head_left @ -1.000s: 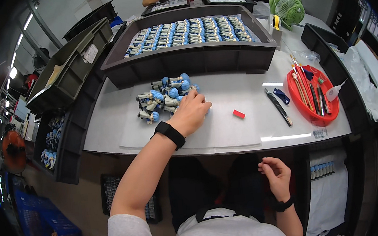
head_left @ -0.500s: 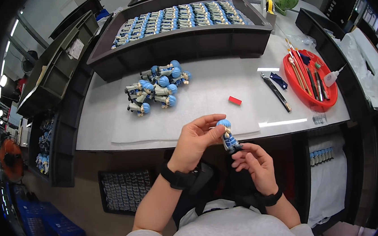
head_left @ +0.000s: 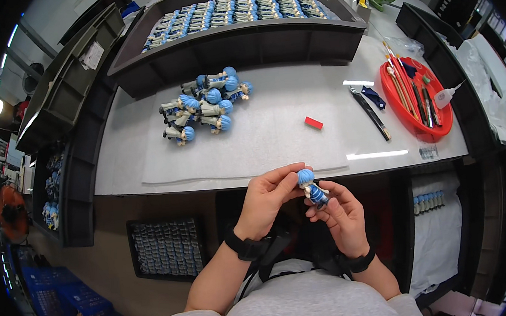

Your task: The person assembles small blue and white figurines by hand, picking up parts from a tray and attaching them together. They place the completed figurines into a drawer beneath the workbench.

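Between my two hands, in front of the table edge, is a small blue-haired figurine [head_left: 314, 193] in a blue and white outfit, its head up and its body tilted. My left hand [head_left: 267, 200] pinches it at the hair with thumb and forefinger. Around its legs close the fingers and thumb of my right hand [head_left: 343, 217], partly hiding the feet. Beyond them on the white table mat [head_left: 252, 149] lies a loose pile of similar figurines [head_left: 206, 106]. A small red block [head_left: 314, 122] rests to the right of that pile.
A large dark tray [head_left: 237, 50] of rowed figurines stands at the back. On the right are a black-handled knife [head_left: 369, 113], a dark blue piece [head_left: 373, 97] and a red basket [head_left: 398, 112] of brushes and pens. Below the table, a crate [head_left: 167, 248] sits at left.
The figurine has come slightly down and right, turning a little. My right hand has moved up around its legs, while my left still grips the head. The view has shifted a bit.
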The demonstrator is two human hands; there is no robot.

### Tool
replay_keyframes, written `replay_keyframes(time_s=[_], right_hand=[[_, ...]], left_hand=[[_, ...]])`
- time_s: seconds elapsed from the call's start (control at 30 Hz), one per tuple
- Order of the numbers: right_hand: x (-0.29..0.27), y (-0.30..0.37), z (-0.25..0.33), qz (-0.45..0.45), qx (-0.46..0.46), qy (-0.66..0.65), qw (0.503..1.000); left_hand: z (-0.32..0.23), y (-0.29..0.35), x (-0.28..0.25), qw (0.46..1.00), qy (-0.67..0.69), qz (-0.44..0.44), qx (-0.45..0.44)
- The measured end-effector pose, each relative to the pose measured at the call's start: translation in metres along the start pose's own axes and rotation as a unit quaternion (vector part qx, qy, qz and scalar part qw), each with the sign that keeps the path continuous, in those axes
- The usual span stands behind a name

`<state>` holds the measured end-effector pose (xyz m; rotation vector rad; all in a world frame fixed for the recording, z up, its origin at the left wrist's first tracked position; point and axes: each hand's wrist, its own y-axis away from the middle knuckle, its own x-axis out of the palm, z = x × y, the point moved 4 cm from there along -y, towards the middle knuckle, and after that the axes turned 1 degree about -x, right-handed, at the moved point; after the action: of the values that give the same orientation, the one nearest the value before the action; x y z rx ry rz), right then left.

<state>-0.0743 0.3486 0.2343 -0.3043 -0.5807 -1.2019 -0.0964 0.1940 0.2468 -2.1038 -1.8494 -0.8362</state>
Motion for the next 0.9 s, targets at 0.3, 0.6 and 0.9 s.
replay_keyframes(time_s=[0.3, 0.6, 0.9], right_hand=[[-0.003, 0.002, 0.006, -0.058, -0.12, 0.092, 0.987], [0.006, 0.003, 0.015, -0.023, -0.149, 0.091, 0.984], [-0.005, 0.005, 0.012, -0.024, -0.113, 0.087, 0.99]], left_hand=[[0.003, 0.003, -0.001, 0.991, -0.134, -0.008, 0.024], [0.014, 0.006, 0.001, 0.999, -0.019, -0.014, -0.045], [0.012, 0.004, -0.002, 0.999, -0.032, -0.024, -0.004]])
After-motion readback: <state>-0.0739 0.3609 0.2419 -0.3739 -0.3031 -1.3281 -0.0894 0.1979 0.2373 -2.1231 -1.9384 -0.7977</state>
